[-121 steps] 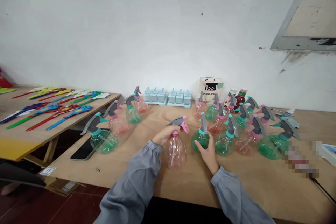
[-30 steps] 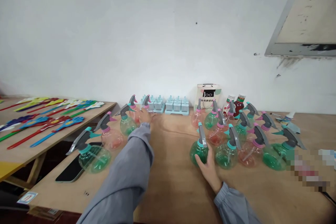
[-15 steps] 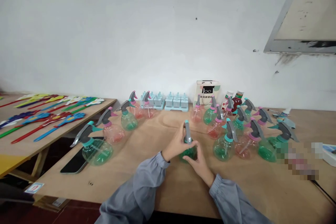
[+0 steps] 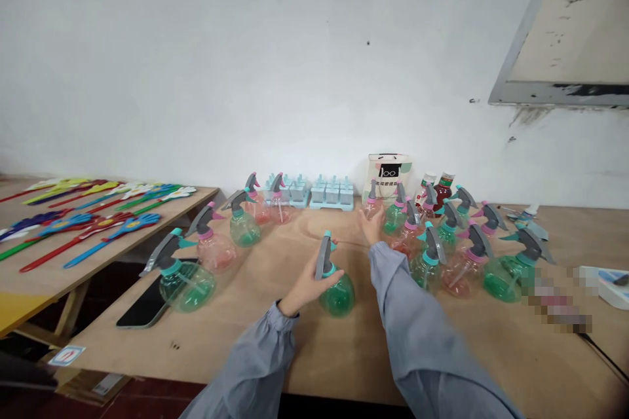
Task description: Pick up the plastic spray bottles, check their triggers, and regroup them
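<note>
In the middle of the table, my left hand is wrapped round a green spray bottle with a grey and turquoise trigger head. The bottle stands upright, its lower part showing beside my thumb. Farther back, my right hand has its fingers around the body of a pink spray bottle, which stands in front of a paper bag. My fingers cover most of that bottle's body. To the right of my right forearm stand several more green and pink spray bottles, among them a green one at the outer edge.
At the left stand several spray bottles, one beside a phone. Light-blue ice-pop moulds, the paper bag and sauce bottles line the wall. Colourful hand-shaped clappers lie on the left table. A white box sits far right.
My right hand has left the green spray bottle and moved forward to the pink one at the back. My left hand has shifted left with the green bottle, which has turned.
</note>
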Available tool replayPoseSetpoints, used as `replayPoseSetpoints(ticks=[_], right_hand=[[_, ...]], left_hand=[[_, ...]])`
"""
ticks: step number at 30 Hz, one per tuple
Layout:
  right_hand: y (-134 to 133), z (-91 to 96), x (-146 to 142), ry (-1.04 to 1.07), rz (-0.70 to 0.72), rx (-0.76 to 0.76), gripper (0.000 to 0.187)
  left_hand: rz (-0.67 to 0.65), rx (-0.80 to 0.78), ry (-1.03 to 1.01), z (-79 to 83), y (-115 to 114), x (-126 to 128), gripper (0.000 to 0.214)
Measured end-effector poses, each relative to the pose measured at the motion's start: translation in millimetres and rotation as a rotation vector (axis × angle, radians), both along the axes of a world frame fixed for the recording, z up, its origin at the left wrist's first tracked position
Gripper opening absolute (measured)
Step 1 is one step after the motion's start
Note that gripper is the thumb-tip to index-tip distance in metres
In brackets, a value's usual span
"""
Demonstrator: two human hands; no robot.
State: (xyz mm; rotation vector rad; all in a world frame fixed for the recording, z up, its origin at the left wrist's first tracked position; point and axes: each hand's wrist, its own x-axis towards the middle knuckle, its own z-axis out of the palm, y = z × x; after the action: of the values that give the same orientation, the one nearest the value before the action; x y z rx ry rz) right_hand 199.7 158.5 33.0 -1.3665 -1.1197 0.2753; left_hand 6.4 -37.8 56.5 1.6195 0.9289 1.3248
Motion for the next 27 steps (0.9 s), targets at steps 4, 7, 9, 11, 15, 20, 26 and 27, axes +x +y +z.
replayPoseSetpoints(ticks=[4,7,9,11,15,20,26,27], right_hand=[[14.6,-6.9,2.9,0.001,-0.028,-0.039,0.092],[10.2,-15.6,5.6,-0.013,-0.013,-0.042,0.092],[-2.3,-25.0,5.3,-0.032,0.014,-0.031,0.093],[-24.7,-37.7,4.1,-0.056,0.077,-0.003,0.092],[-94.0,-62.8,5.5,-0.061,0.233,0.075,0.087],[-171.6,-66.2,17.7,-0.078,0.299,0.104,0.078],[-190.4,-60.3,30.4,-0.126,0.259,0.134,0.070],[-190.0,-61.1,32.0,-0.130,0.248,0.138,0.069]], left_hand=[[-0.008,-0.040,-0.109,-1.9,1.6,-1.8,0.064],[-0.017,-0.124,-0.209,5.3,5.2,-9.9,0.051],[-0.070,-0.185,-0.268,13.1,7.8,-17.7,0.040],[-0.199,-0.257,-0.301,21.2,11.3,-25.8,0.034],[-0.462,-0.348,-0.350,35.1,21.1,-34.5,0.040],[-0.515,-0.392,-0.310,47.7,32.7,-21.5,0.046],[-0.539,-0.461,-0.231,50.8,36.6,3.6,0.053],[-0.537,-0.480,-0.228,49.8,36.6,6.3,0.051]])
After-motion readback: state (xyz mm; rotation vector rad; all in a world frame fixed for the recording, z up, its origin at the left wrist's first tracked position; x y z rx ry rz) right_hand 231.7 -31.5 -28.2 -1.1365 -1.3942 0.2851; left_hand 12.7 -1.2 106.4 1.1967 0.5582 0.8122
